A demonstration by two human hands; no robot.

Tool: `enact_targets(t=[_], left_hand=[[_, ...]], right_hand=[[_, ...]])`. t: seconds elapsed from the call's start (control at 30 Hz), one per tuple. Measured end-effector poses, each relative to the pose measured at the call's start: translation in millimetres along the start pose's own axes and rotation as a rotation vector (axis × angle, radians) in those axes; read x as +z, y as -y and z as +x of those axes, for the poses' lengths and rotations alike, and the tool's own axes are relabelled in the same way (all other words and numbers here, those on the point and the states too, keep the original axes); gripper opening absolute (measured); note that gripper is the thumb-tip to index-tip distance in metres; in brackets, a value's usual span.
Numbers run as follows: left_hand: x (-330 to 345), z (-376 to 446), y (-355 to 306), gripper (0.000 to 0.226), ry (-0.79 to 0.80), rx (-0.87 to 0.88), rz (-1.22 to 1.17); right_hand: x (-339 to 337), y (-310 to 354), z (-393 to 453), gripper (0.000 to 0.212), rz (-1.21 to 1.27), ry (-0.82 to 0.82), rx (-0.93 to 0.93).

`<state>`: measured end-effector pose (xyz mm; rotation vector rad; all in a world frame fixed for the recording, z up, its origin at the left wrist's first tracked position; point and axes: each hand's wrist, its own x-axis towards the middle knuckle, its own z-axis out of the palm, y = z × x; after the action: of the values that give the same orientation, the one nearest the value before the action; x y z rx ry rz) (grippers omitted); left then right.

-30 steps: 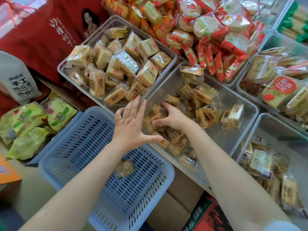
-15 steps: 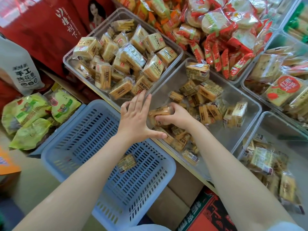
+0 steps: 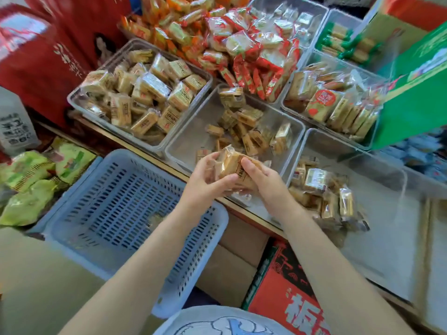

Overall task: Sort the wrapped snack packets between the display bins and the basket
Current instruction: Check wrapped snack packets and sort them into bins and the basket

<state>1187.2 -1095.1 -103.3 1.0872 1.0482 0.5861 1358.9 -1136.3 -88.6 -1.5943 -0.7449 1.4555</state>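
Bright, even light — motion blur throughout, wide-angle bending at edges.

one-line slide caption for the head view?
Both hands hold tan snack packets over the clear bin's near edge, beside the blue basket.

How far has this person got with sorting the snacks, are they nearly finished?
Not nearly, it seems. The blue basket holds at most one blurred packet, so little looks moved. In hand: the left hand and right hand together grip a few wrapped packets above the near edge of the middle clear bin. Left: many packets remain loose in that bin, and the neighbouring bins are well stocked.
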Motion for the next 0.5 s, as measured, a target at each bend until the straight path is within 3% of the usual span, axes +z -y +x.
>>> enact_targets(t=[0.1, 0.37, 0.5], left_hand=[[18.1, -30.3, 3.9, 0.074, 0.046, -0.061, -0.078], [59.7, -87.6, 13.6, 0.065, 0.334, -0.135, 0.308], [99.3, -109.9, 19.7, 0.054, 0.348, -0.125, 0.359]], right_hand=[[-13.9, -19.9, -46.5, 0.048, 0.032, -0.008, -0.014], [-52.0, -69.1, -154.2, 0.026, 0.028, -0.076, -0.020], [-71.4, -86.7, -187.7, 0.029, 0.118, -0.123, -0.036]])
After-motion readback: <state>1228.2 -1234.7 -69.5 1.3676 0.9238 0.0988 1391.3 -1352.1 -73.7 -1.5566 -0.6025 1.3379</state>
